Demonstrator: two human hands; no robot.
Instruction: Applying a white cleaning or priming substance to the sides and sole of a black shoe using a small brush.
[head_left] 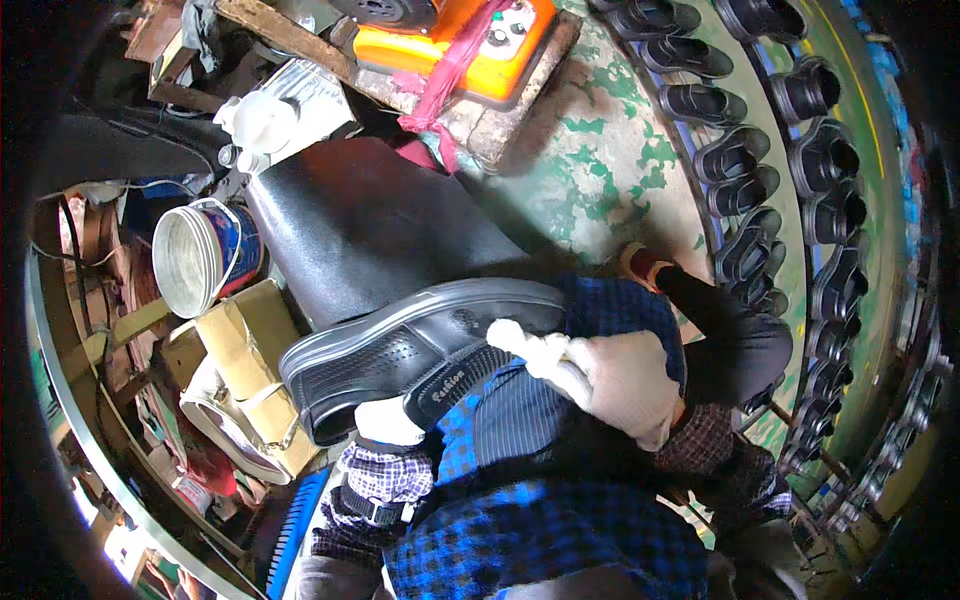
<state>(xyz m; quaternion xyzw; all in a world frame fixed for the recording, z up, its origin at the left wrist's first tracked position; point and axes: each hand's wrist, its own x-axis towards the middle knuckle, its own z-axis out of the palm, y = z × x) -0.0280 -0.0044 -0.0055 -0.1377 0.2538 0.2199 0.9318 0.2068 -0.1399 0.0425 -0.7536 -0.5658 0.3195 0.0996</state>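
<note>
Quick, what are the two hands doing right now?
Left hand: gloved, under the black shoe, holding it up.
Right hand: gloved, closed on the shoe's back end.

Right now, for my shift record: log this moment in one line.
left hand: gloved, under black shoe | right hand: gloved, on shoe's heel end | rows of black shoes on floor, right
</note>
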